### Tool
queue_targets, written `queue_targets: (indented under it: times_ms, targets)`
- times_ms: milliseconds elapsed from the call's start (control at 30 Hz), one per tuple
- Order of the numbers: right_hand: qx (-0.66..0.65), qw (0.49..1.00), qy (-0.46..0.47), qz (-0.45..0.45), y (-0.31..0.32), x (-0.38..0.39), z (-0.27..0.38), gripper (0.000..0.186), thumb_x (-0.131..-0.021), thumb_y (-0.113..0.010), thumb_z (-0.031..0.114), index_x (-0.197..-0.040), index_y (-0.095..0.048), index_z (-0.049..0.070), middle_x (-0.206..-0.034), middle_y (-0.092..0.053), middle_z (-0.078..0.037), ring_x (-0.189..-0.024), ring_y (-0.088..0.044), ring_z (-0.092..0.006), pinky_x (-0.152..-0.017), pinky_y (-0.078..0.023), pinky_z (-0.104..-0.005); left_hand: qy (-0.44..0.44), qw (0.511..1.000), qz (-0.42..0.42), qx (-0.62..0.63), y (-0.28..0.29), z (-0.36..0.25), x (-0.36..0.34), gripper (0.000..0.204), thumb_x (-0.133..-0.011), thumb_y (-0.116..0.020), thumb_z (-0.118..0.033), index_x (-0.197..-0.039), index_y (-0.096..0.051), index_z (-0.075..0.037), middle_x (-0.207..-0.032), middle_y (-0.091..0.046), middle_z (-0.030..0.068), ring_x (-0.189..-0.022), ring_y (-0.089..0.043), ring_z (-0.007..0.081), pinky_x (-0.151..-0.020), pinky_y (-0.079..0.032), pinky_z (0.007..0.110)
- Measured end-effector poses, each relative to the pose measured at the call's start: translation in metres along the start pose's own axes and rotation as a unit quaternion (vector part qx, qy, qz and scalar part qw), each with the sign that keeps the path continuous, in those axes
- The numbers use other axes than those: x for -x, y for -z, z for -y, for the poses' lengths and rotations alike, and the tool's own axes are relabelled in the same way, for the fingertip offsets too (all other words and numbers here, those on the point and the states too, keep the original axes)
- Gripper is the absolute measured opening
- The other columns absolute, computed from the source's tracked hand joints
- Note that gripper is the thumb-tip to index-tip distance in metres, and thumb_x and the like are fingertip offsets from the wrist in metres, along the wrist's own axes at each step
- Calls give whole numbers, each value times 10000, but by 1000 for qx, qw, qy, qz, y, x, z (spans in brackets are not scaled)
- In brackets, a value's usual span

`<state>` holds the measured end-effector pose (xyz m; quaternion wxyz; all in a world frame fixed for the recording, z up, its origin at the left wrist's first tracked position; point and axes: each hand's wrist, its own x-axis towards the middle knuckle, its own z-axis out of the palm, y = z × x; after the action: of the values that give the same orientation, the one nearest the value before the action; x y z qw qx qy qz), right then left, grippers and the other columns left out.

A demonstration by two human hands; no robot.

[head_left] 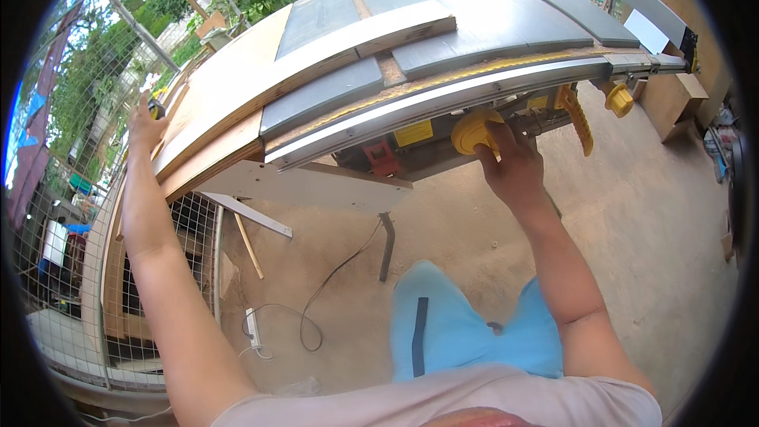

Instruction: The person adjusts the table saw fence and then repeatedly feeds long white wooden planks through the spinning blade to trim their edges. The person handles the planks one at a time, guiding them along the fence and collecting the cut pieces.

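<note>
Right hand (514, 170): fingers grasping the yellow handwheel (474, 131) under the table saw (474, 39).
Left hand (145, 122): fingers clenched on the plywood board (229, 87) edge.
Risk: board may slide, unclamped.

Two bare hands show: the left hand (146, 128) at centre left and the right hand (514, 170) right of centre. There is one table saw (490, 39) across the top. Three yellow controls sit under its front rail: one round handwheel (474, 131), one ribbed lever (578, 117) and one small knob (619, 100). One white power strip (253, 329) lies at lower left, beside one black cable (332, 277).
</note>
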<state>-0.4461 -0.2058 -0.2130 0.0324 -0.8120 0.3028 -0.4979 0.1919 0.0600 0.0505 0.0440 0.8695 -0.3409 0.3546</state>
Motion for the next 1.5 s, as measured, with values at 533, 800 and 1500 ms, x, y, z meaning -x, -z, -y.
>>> queue_targets:
  times_ms: [533,800,1500]
  targets:
    - [-198,975,17,-98,-40,-3,-20,365,-804,-828,132,-1119,-655,67,-1011,-631,-149,-906,-675,-356,-737,-582,-454,-112,686,131,707,139,-449,-136,591,-1006,-672,-505,-1459,-504,-166,-1300,-577,92,-1092,-607,278,-933,-526,566]
    - [-141,984,23,-106,-36,-4,-26,352,-754,-850,102,-1060,-679,67,-1046,-644,-133,-932,-670,-327,-769,-596,-421,-167,676,151,701,105,-526,-138,459,-1003,-702,-434,-1347,-600,-149,-1081,-645,79,-890,-646,259,-743,-575,466]
    - [-89,993,-11,-80,-26,-8,-9,434,-788,-851,113,-1151,-618,75,-1227,-592,-168,-1083,-650,-343,-873,-539,-460,-212,659,150,706,89,-554,-152,273,-1010,-683,-421,-1110,-628,-173,-938,-604,6,-823,-615,198,-697,-563,420]
